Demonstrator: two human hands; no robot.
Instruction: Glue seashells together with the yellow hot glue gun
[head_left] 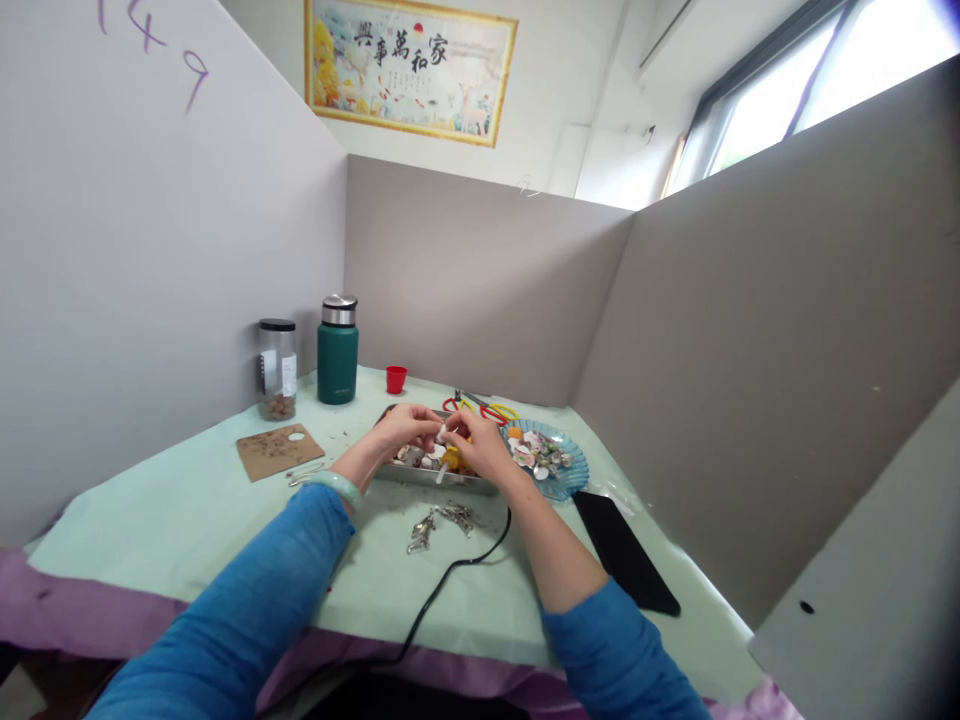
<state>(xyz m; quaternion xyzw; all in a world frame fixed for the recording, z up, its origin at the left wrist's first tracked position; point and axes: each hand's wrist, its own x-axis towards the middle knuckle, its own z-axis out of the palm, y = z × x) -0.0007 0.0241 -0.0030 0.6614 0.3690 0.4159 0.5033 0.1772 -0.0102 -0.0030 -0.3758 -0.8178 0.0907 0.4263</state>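
Observation:
My left hand (pixel 411 426) and my right hand (pixel 480 446) meet over a metal tray (pixel 465 482) filled with small white, yellow and orange pieces. Between the fingertips of both hands is a small white piece (pixel 442 434), pinched from either side. Its exact shape is too small to tell. A pale stick-like item (pixel 442 474) slants below my right hand at the tray's front edge. Nearer to me lie small metal clips (pixel 422 532) in a loose pile. Right of the tray, a blue plate (pixel 568 484) holds several small decorated pieces.
Behind the tray are scissors (pixel 493 414) with red and yellow handles and a red cup (pixel 396 379). A green bottle (pixel 337 360), a jar (pixel 277 372) and a brown card (pixel 279 451) stand or lie left. A black cable (pixel 444 580) crosses the front; a black flat object (pixel 626 555) lies right.

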